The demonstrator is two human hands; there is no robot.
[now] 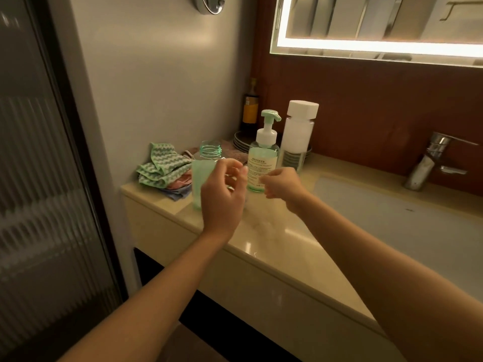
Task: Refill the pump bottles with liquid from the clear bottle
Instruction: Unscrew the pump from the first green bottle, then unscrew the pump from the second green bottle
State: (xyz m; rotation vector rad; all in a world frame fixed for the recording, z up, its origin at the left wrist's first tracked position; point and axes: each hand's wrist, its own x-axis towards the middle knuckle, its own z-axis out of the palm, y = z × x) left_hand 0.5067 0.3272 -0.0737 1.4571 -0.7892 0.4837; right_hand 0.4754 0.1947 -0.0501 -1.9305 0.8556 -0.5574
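An uncapped clear bottle (206, 163) with pale green liquid stands on the beige counter (274, 231), near its left end. My left hand (222, 194) hovers just in front of and to the right of it, fingers loosely curled, holding nothing. A green pump bottle (262, 160) with a white collar and mint pump head stands upright a little to the right. My right hand (282, 185) is beside its lower right, fingers curled inward; I see nothing in it. A tall bottle with a white cap (298, 131) stands behind the pump bottle.
Folded cloths (162, 168) lie at the counter's left end against the wall. Stacked dark plates (241, 142) and a dark amber bottle (250, 108) sit in the back corner. The sink basin (392, 218) and chrome faucet (428, 163) are to the right, under a lit mirror (379, 24).
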